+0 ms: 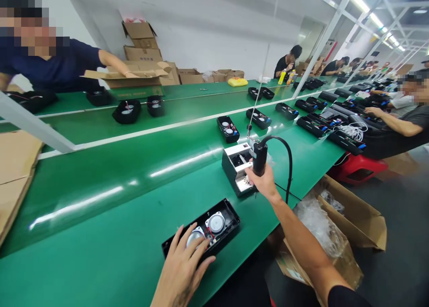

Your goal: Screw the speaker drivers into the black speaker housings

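Note:
My left hand (183,258) lies with spread fingers over the left part of a black speaker housing (231,224), which rests on the green bench near its front edge. Inside the housing sits a round speaker driver (215,223), and a second one is partly covered by my fingers, with red wires between them. My right hand (264,182) is wrapped round a black electric screwdriver (259,157) that hangs from a cord and has a curved black cable. Its tip is hidden, held over a screw feeder (236,164), a metal-topped box with a front tray.
Another open housing (228,129) stands behind the feeder on the belt (134,173). Several more housings line the right. A co-worker (77,61) at far left reaches into a cardboard box (134,74). Cartons with plastic bags (321,226) sit below the bench at right.

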